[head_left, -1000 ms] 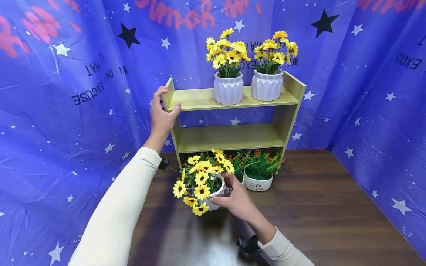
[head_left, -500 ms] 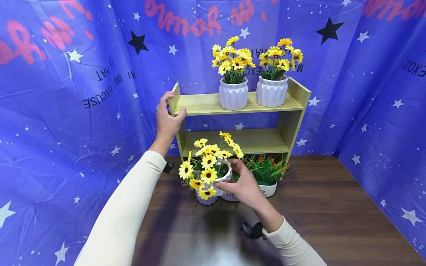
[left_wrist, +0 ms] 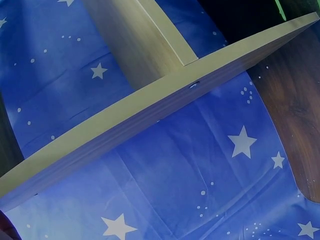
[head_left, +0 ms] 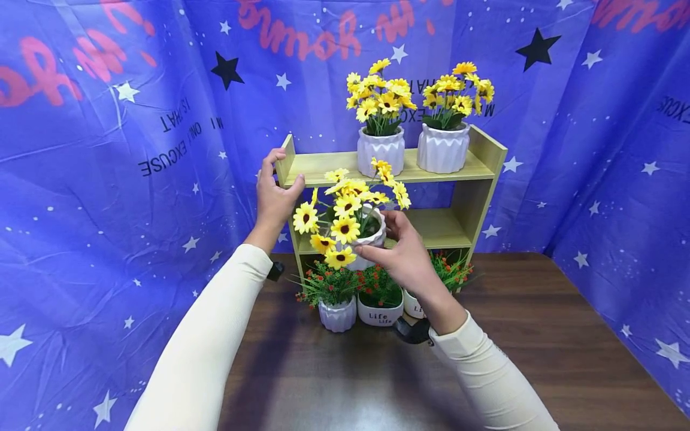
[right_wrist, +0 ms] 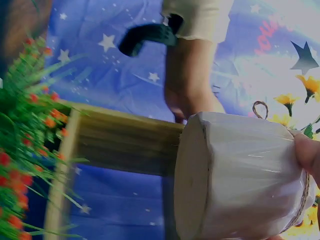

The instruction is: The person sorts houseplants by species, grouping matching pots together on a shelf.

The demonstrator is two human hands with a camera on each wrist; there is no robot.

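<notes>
In the head view my left hand (head_left: pixel 274 200) grips the top of the left side panel of a pale wooden shelf (head_left: pixel 487 152), thumb at the front edge. The panel's edge (left_wrist: pixel 125 107) crosses the left wrist view. My right hand (head_left: pixel 406 254) holds a white ribbed flowerpot (head_left: pixel 373 239) of yellow artificial daisies (head_left: pixel 347 206) by its rim. That pot tilts to the left, off the table, in front of the shelf's middle level. In the right wrist view the pot's flat base and twine-wrapped wall (right_wrist: pixel 255 170) show close up.
Two white pots of yellow flowers (head_left: pixel 380 152) (head_left: pixel 443 149) stand on the top board. Below, a ribbed pot (head_left: pixel 338 316) and two "Life" planters (head_left: pixel 380 316) with red-dotted greenery stand on the brown table (head_left: pixel 517 335). A blue starred curtain (head_left: pixel 81 209) surrounds the table.
My right hand has raised the daisy pot from just above the table, in front of the low plants, to the middle level. My left hand keeps its hold on the shelf.
</notes>
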